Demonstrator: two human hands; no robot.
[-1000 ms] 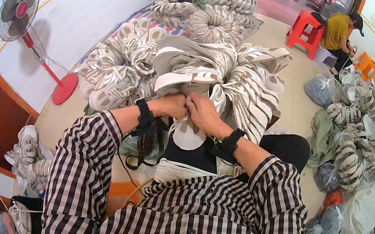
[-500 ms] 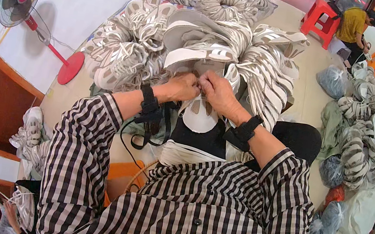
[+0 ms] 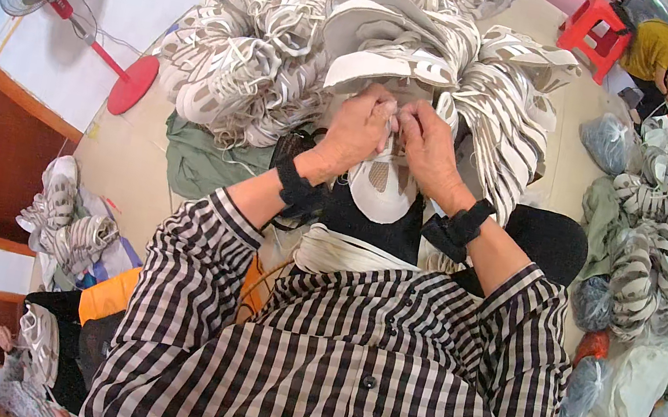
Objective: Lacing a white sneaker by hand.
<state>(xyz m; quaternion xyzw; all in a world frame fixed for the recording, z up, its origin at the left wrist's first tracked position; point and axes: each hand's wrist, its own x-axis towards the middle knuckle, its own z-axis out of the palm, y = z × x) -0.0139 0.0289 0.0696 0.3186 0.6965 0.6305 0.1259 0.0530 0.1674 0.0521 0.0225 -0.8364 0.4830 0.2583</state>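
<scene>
A white shoe upper with tan mesh patches (image 3: 381,192) lies toe toward me over the black cloth on my lap. My left hand (image 3: 360,133) is closed at its throat, thumb and fingers pinched. Facing it from the other side, my right hand (image 3: 427,149) pinches at the same spot, the fingertips of both nearly meeting. Whether a lace runs between the fingertips is too small to tell. Behind the hands a big bundle of white and grey shoe uppers (image 3: 390,67) fans out. A hank of white laces (image 3: 353,255) rests across my lap.
More bundled uppers stand at the left (image 3: 246,50) and along the right (image 3: 634,279). A red-based fan (image 3: 134,84) is at the far left, a red stool (image 3: 594,38) at the back right. Another person in a yellow top (image 3: 650,52) sits beyond it. Green cloth (image 3: 208,164) lies left.
The view has shifted, so the pile sits higher and farther right. Both hands are still pinched at the upper's throat, now with fingers pointing more away from me.
</scene>
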